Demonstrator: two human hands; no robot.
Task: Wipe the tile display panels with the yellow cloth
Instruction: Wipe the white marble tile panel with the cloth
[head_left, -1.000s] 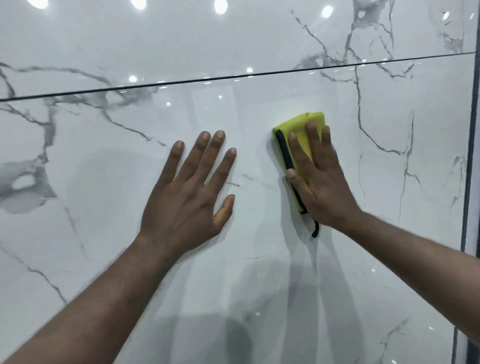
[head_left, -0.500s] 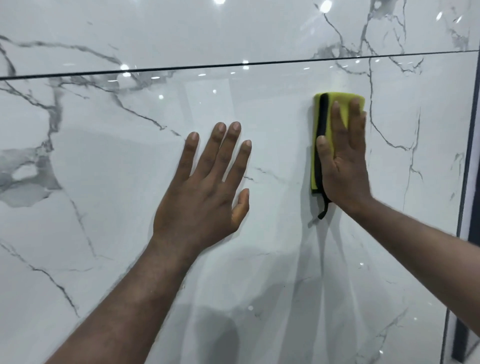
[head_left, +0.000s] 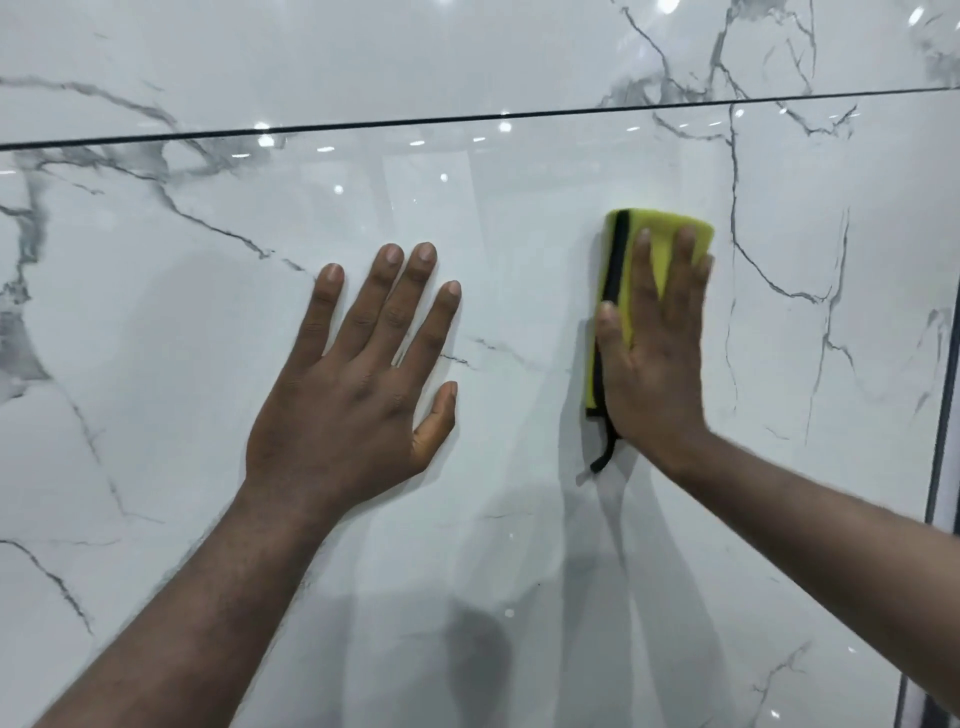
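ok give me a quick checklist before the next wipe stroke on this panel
1. yellow cloth flat under the right hand, fingers straight: ok
2. left hand braced flat on the tile panel, apart from the cloth: ok
3. black loop hanging free below the cloth, not trapped: ok
4. bare panel between cloth and the seam above: ok
5. dark edge strip apart from the right hand: ok
6. smudges left on the panel: cannot tell, glare

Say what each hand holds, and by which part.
Right hand presses the yellow cloth flat on the tile panel, fingers across its face. Left hand holds nothing.
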